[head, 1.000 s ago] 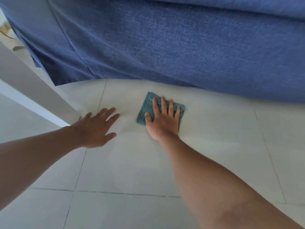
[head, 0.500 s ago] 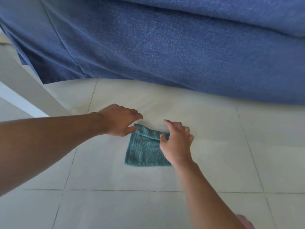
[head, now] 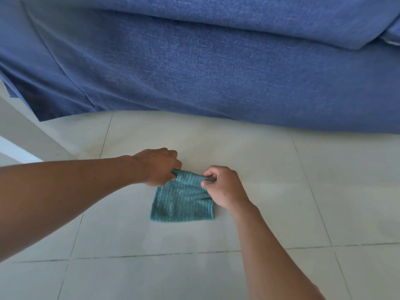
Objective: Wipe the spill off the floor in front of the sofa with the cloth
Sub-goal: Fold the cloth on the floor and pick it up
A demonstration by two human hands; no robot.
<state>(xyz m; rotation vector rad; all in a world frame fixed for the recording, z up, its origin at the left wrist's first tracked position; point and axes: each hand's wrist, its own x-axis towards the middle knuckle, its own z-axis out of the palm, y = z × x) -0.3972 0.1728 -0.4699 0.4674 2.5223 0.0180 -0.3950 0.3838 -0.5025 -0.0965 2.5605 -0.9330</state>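
Note:
A small teal cloth [head: 181, 204] lies on the pale tiled floor [head: 270, 191] in front of the blue sofa [head: 205, 68]. My left hand [head: 158, 165] pinches the cloth's far left corner. My right hand [head: 223, 187] pinches its far right corner. The far edge is lifted off the tiles between both hands, while the near edge rests flat. No wet patch stands out on the tiles around the cloth.
The sofa's fabric front hangs down to the floor across the whole top of the view. A white wall or panel edge [head: 19, 135] runs diagonally at the left. Dark grout lines cross the tiles.
The cloth slid toward me, away from the sofa. My right hand went from pressing flat on it to pinching its corner, and my left hand came off the floor and took the other corner.

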